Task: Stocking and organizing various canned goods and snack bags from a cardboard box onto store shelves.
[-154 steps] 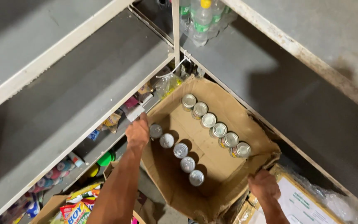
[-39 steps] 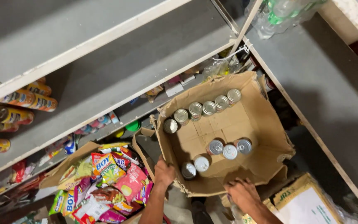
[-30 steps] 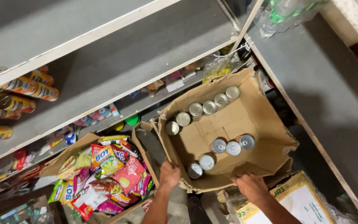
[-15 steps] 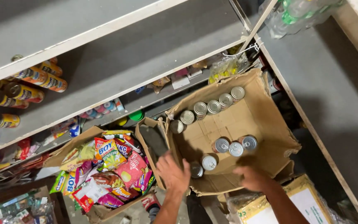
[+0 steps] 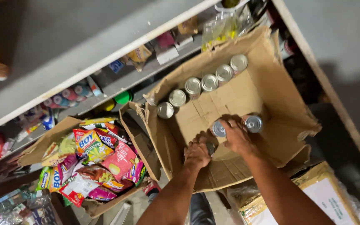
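Head view: left hand [image 5: 196, 155] grips half-hidden can [image 5: 210, 148]; right hand [image 5: 236, 135] grasps cans [image 5: 218, 128].

The middle of the cardboard box [image 5: 246, 93] floor is left bare, between a row of cans [image 5: 201, 85] along its far wall and the cans under the hands at its near side. Passage left of the box is blocked by a snack carton [image 5: 90, 160].
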